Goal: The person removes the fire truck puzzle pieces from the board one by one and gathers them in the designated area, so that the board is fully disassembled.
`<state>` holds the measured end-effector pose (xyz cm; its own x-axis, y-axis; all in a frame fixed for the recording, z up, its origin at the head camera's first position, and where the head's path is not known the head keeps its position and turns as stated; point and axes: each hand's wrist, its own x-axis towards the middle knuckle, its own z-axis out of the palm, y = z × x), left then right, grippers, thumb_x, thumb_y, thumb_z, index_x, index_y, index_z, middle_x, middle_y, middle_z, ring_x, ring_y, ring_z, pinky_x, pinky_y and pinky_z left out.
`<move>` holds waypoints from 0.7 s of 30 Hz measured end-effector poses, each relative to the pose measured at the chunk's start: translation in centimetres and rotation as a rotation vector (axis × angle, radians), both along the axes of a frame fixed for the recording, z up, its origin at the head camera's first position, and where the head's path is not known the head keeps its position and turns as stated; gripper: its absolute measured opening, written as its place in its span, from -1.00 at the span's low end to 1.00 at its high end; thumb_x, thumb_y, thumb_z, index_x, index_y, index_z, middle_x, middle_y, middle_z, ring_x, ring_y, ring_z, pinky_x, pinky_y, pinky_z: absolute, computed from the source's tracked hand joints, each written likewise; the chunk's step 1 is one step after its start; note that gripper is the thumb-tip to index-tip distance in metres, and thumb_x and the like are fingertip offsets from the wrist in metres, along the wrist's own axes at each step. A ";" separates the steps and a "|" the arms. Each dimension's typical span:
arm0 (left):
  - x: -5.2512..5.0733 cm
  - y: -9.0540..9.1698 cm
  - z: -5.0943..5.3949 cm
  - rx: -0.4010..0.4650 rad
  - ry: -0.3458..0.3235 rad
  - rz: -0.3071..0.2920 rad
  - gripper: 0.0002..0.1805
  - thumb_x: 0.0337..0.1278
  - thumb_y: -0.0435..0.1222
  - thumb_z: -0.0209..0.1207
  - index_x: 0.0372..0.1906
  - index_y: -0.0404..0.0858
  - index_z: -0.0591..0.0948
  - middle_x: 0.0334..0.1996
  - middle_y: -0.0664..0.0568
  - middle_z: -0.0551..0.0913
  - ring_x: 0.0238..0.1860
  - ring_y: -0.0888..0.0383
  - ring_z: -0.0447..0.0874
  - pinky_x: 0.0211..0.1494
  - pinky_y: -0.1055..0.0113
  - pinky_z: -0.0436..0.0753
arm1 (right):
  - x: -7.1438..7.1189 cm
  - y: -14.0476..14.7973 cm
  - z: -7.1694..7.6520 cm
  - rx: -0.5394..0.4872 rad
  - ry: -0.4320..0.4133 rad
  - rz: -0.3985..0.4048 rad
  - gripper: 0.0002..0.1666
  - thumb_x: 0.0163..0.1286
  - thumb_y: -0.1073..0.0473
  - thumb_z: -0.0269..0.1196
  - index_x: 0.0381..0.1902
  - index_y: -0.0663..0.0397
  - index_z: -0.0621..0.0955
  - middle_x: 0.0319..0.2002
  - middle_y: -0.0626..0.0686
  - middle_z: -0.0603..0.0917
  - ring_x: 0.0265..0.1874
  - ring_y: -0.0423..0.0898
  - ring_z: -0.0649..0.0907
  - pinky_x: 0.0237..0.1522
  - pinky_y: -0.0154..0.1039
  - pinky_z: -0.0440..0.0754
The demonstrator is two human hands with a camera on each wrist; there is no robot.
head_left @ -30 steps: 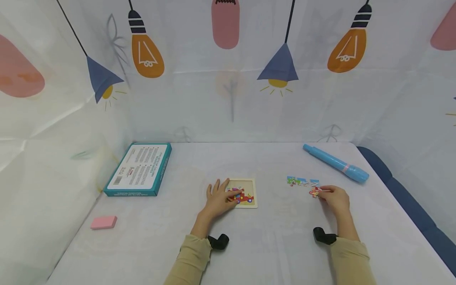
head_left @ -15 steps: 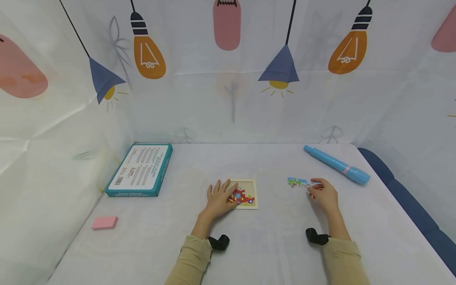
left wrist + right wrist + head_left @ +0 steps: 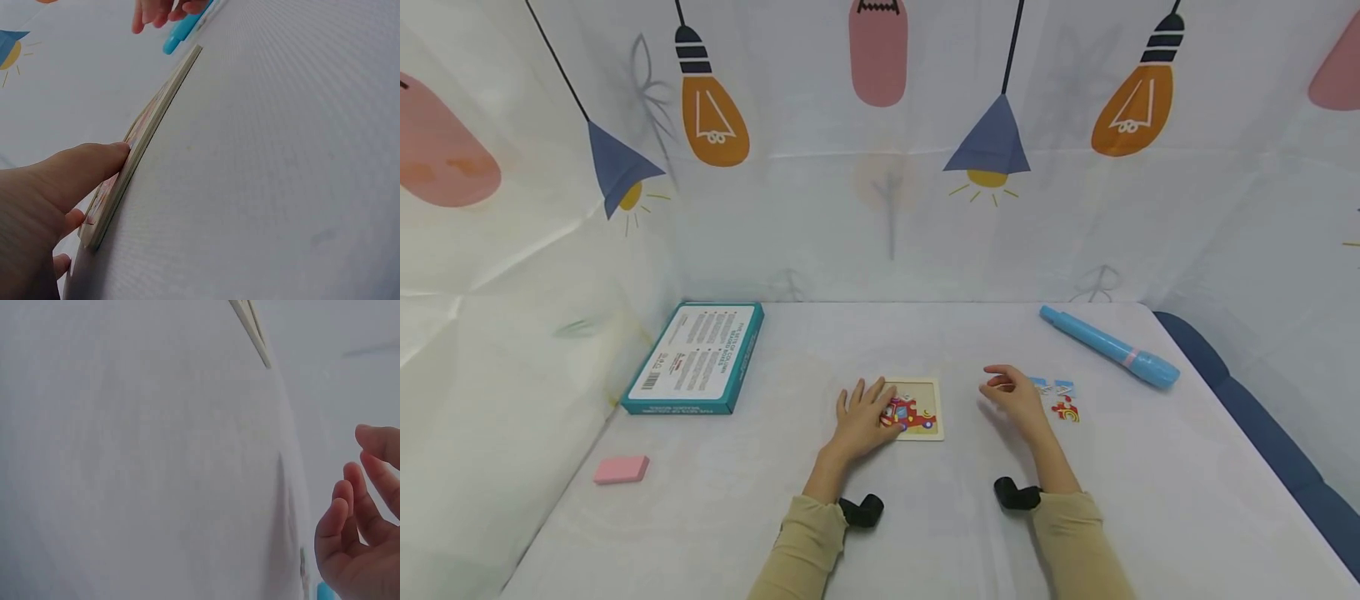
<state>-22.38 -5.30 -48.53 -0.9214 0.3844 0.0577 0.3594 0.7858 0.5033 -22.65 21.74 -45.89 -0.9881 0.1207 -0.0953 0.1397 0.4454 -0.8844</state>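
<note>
Lying part-filled: puzzle tray (image 3: 921, 389), left hand (image 3: 859, 422) spread upon it; right hand (image 3: 1018, 404) hovered, loosely curved, seemingly empty; loose pieces (image 3: 1065, 408) remained unplaced.

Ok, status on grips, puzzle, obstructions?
Left grip rests on puzzle board, covering part of it. Right grip raised, nothing visibly held. Board partly filled; loose red piece outside.

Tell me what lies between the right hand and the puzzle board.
In the head view, only bare white tabletop separates the right hand from the puzzle board.

Puzzle frame (image 3: 939, 408): smooth wood. Tube (image 3: 1101, 342): glossy plastic. Sleeves (image 3: 805, 537): matt cloth.
</note>
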 end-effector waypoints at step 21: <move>-0.2 0.0 -0.2 0.075 -0.020 0.034 -0.49 -0.04 -0.04 0.29 0.00 -0.20 0.49 0.36 -0.12 0.22 0.39 -0.23 -0.04 0.32 -0.22 -0.21 | -1.2 -9.7 -0.2 0.486 0.055 0.375 -0.53 0.05 0.10 0.41 -0.02 -0.01 0.63 -0.31 0.07 0.47 -0.35 -0.07 0.41 -0.34 -0.22 0.39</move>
